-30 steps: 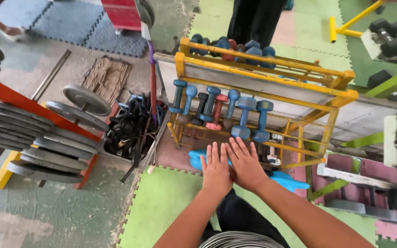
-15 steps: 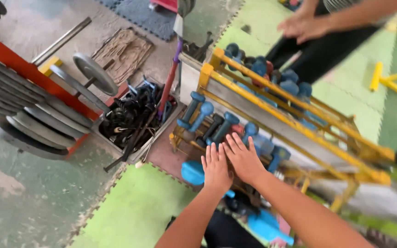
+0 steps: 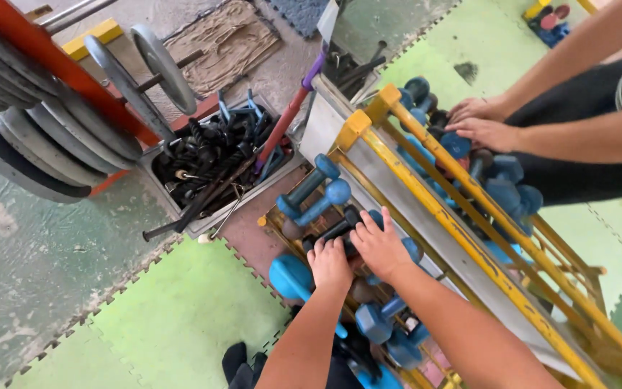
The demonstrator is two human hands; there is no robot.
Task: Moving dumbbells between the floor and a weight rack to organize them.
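Both of my hands reach into the lower shelf of a yellow metal rack filled with dumbbells. My left hand curls around a dark dumbbell, and my right hand closes over the same dumbbell from the right. Two blue dumbbells lie just beyond my fingers. A light blue dumbbell head sits to the left of my left wrist, and more blue ones lie below my forearms.
Another person's hands rest on blue dumbbells on the rack's upper shelf. A grey bin of dark handles and clips stands to the left. Grey weight plates hang on an orange rack. Green foam mats cover the floor.
My hands have dropped from flat, open fingers above the shelf onto the dark dumbbell. The view has tilted and moved closer. The other person's hands now rest on the upper shelf.
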